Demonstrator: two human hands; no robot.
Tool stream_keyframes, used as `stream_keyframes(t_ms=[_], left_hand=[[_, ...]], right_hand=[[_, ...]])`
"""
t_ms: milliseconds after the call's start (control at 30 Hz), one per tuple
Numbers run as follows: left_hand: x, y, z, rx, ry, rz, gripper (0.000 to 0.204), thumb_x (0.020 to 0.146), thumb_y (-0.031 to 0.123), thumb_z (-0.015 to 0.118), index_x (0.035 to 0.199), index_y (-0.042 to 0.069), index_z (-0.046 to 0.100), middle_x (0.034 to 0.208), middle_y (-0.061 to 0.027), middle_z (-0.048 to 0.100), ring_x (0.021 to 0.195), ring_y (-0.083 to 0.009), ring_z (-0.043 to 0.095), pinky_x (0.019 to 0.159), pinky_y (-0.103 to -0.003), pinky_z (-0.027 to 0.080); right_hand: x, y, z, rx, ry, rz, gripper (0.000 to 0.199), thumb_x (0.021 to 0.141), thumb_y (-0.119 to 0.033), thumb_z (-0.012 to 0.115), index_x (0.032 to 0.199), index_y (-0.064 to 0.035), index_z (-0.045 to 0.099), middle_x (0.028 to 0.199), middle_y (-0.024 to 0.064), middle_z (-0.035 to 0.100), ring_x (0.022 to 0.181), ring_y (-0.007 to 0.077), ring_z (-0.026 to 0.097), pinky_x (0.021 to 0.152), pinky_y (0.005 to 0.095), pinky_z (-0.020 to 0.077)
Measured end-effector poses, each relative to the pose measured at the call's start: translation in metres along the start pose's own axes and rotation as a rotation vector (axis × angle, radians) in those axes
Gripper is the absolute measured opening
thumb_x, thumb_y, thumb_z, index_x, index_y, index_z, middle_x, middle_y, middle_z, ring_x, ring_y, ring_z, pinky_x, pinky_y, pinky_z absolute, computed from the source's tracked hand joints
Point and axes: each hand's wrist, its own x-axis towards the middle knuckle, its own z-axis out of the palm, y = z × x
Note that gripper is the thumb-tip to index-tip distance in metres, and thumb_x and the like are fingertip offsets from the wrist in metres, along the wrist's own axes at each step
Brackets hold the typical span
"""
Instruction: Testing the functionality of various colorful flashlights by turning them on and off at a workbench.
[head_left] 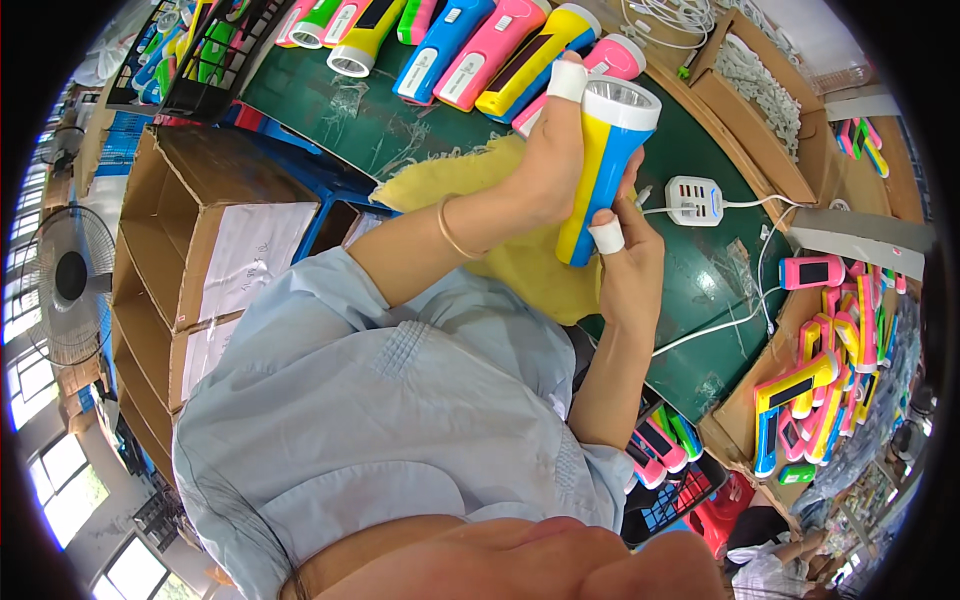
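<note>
A yellow and blue flashlight [600, 165] with a white-rimmed lens is held tilted above the green tabletop, lens end away from me. My left hand [550, 160] is closed against its upper side, with a white-wrapped thumb beside the lens end. Lower down, my right hand [635, 255] grips the body near the tail, its thumb also wrapped in white. Most fingers are hidden behind the flashlight. Beneath my hands lies a yellow cloth [525, 255]. Just beyond, a row of flashlights, among them a pink one [490, 50] and a blue one [440, 45], rests on the table.
A white multi-port USB charger [694, 201] with cables sits at the right. Past it stands a cardboard box of white cables [755, 95]. Many flashlights [820, 375] are heaped at far right. On the left are cardboard compartments [165, 230] and a black crate [215, 70].
</note>
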Motion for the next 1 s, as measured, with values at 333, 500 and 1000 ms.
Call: stream_keyframes(t_ms=[333,500,1000], left_hand=[[0.062,0.035,0.004,0.716,-0.295,0.119,0.06,0.08,0.053,0.053,0.105,-0.002,0.05,0.094,-0.0121,0.055,0.084,-0.0211,0.055,0.074,-0.031,0.045],[0.251,0.122,-0.13,1.791,0.298,0.921,0.042,0.067,0.023,0.063,0.104,0.002,0.055,0.101,-0.0218,0.056,0.097,-0.0352,0.054,0.082,-0.041,0.045],[0.358,0.189,-0.172,2.866,0.276,0.543,0.04,0.072,0.028,0.061,0.108,0.01,0.053,0.112,-0.0116,0.052,0.108,-0.0286,0.048,0.089,-0.047,0.037]], right_hand=[[-0.014,-0.031,-0.059,0.515,0.375,-0.04,0.046,0.085,-0.039,0.051,0.109,-0.0002,0.048,0.084,0.0098,0.054,0.073,0.0184,0.056,0.06,0.0306,0.0469],[-0.043,-0.078,-0.219,-0.013,1.251,-0.229,0.043,0.083,-0.031,0.058,0.107,0.0044,0.053,0.093,0.01,0.054,0.084,0.0204,0.053,0.078,0.0334,0.0455],[-0.011,-0.104,-0.124,-0.419,1.264,-0.186,0.044,0.087,-0.008,0.036,0.127,0.0073,0.038,0.118,0.0233,0.049,0.106,0.0299,0.051,0.086,0.0324,0.0425]])
